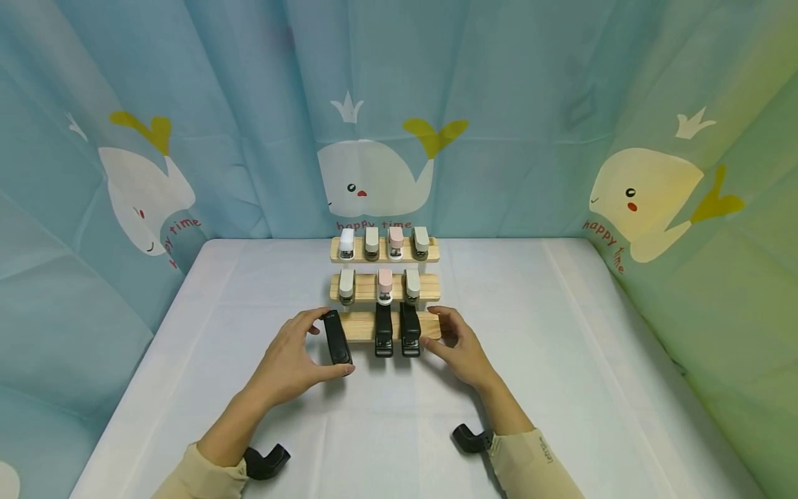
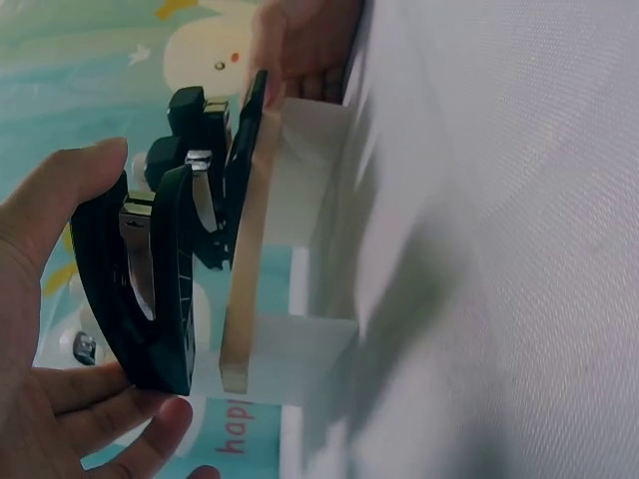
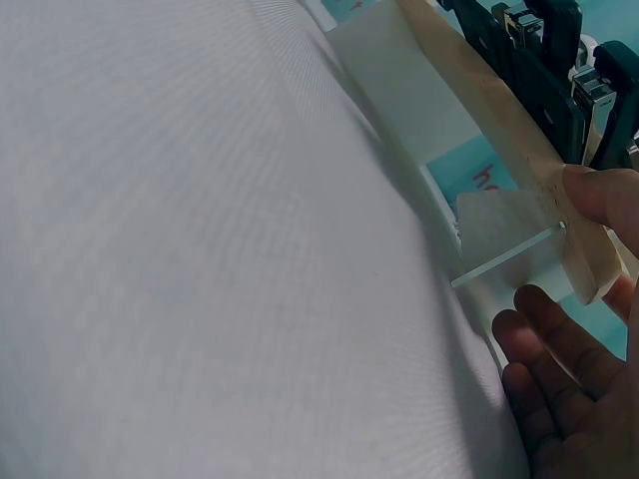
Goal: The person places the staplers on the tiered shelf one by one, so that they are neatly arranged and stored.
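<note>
My left hand (image 1: 288,364) pinches a black stapler (image 1: 338,339) lengthwise, thumb at its near end and fingers at its far end. In the left wrist view a gap shows between this stapler (image 2: 180,279) and the lowest wooden shelf (image 1: 361,326), beside the shelf's left end. Two more black staplers stand on that shelf, a middle one (image 1: 383,333) and a right one (image 1: 410,331). With thumb in front and a finger behind, my right hand (image 1: 463,352) grips the shelf's right end (image 3: 589,261); its other fingers hang below, loosely curled.
Behind rise a middle shelf (image 1: 365,287) and a top shelf (image 1: 434,251), bearing several small staplers in pale green, pink and white. Clear supports (image 3: 509,235) carry the lowest shelf on the white tabletop (image 1: 536,360). A whale-print curtain (image 1: 511,104) hangs behind. Black curved pieces (image 1: 268,462) sit at both wrists.
</note>
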{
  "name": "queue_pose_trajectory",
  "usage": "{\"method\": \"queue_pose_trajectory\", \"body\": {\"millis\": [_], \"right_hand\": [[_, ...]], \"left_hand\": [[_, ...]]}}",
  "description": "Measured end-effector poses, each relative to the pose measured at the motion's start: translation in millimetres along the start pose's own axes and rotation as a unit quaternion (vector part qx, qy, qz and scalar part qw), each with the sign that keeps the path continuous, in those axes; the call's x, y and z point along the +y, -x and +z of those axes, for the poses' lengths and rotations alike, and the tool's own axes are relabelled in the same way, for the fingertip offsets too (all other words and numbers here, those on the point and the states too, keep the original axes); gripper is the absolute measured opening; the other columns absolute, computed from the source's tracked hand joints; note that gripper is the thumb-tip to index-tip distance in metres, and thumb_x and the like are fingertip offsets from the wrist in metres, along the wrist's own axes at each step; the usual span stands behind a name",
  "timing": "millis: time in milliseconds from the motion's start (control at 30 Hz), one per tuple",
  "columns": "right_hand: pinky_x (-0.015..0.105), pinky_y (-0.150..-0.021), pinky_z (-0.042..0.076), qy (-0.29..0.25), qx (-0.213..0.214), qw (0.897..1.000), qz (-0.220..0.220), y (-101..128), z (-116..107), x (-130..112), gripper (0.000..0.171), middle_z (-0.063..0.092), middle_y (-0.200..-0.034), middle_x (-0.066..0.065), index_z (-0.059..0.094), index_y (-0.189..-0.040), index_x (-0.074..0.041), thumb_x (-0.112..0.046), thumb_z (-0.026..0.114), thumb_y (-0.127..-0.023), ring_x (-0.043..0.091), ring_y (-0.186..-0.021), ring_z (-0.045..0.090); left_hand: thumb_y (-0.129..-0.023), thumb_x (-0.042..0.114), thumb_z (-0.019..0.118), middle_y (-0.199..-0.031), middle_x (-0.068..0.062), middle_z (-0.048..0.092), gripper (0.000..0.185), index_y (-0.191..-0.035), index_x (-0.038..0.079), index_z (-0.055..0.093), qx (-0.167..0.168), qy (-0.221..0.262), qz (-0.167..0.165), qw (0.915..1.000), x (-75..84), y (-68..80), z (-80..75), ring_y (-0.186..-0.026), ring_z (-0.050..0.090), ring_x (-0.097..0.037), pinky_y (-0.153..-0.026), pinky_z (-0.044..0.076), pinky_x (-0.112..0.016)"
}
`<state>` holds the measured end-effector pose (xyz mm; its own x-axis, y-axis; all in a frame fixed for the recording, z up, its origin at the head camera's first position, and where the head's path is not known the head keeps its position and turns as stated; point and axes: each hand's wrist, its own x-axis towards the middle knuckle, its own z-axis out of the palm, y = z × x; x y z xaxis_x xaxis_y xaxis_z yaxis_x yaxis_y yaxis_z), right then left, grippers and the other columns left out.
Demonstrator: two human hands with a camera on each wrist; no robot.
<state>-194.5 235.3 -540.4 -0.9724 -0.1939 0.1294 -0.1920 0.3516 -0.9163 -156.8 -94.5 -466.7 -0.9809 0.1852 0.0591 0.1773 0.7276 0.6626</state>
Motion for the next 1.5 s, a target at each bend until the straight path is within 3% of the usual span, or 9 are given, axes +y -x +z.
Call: {"method": "queue_pose_trajectory", "body": {"millis": [167,333,567,867,1100,1267,1500], "right_hand": [[0.031,-0.086,0.048,0.002,0.005,1.000,-0.005,0,1,0,0.059,0.061,-0.114,0.007,0.045,-0.138,-0.022,-0.022,0.074,-0.087,0.024,-0.104,0.057],[0.029,-0.087,0.048,0.002,0.010,1.000,-0.011,1,1,0,0.057,0.061,-0.112,0.005,0.047,-0.135,-0.028,-0.027,0.075,-0.086,0.021,-0.102,0.057],[0.030,-0.086,0.048,0.000,0.012,1.000,-0.013,1,2,0,0.057,0.062,-0.113,0.004,0.047,-0.135,-0.029,-0.029,0.075,-0.085,0.022,-0.102,0.058],[0.029,-0.085,0.048,-0.012,0.009,1.000,-0.015,1,1,-2,0.059,0.061,-0.113,0.005,0.047,-0.137,-0.024,-0.026,0.075,-0.086,0.023,-0.101,0.058],[0.031,-0.085,0.048,-0.012,-0.004,1.000,-0.014,9,-2,-37,0.059,0.061,-0.113,0.011,0.046,-0.139,-0.008,-0.017,0.073,-0.087,0.027,-0.102,0.057],[0.031,-0.085,0.048,-0.012,-0.004,1.000,-0.013,9,-2,-36,0.059,0.061,-0.114,0.011,0.046,-0.139,-0.009,-0.018,0.073,-0.087,0.026,-0.102,0.057],[0.030,-0.086,0.048,-0.009,-0.001,1.000,-0.005,9,-2,-37,0.060,0.062,-0.114,0.011,0.045,-0.139,-0.009,-0.020,0.074,-0.087,0.025,-0.102,0.057]], "left_hand": [[-0.057,0.078,0.074,-0.133,0.007,0.050,0.102,-0.143,0.038,0.038,0.006,-0.010,0.024,0.9996,1.0,-3.2,4.0,-0.113,0.052,-0.020,-0.088,0.046,-0.045],[-0.056,0.080,0.073,-0.136,0.010,0.048,0.102,-0.143,0.042,0.036,0.003,-0.012,0.034,0.9993,2.7,-5.0,7.0,-0.113,0.053,-0.020,-0.087,0.046,-0.045],[-0.056,0.079,0.074,-0.138,0.010,0.048,0.105,-0.145,0.036,0.037,0.004,-0.025,0.045,0.9987,4.0,-8.0,10.9,-0.111,0.051,-0.016,-0.089,0.047,-0.045],[-0.057,0.078,0.075,-0.140,0.005,0.048,0.108,-0.147,0.034,0.036,-0.006,-0.033,0.035,0.9988,6.4,-10.6,13.4,-0.116,0.049,-0.020,-0.092,0.046,-0.049],[-0.057,0.081,0.071,-0.142,0.003,0.048,0.109,-0.148,0.033,0.035,-0.012,-0.035,0.035,0.9987,8.5,-12.9,12.9,-0.118,0.047,-0.019,-0.094,0.046,-0.047],[-0.062,0.071,0.077,-0.141,0.001,0.049,0.106,-0.149,0.029,0.034,-0.019,-0.036,0.036,0.9985,8.5,-14.2,14.3,-0.118,0.046,-0.021,-0.095,0.045,-0.048],[-0.061,0.077,0.072,-0.143,-0.002,0.047,0.108,-0.150,0.029,0.033,-0.026,-0.034,0.031,0.9986,8.9,-15.1,15.7,-0.126,0.044,-0.024,-0.098,0.043,-0.051]]}}
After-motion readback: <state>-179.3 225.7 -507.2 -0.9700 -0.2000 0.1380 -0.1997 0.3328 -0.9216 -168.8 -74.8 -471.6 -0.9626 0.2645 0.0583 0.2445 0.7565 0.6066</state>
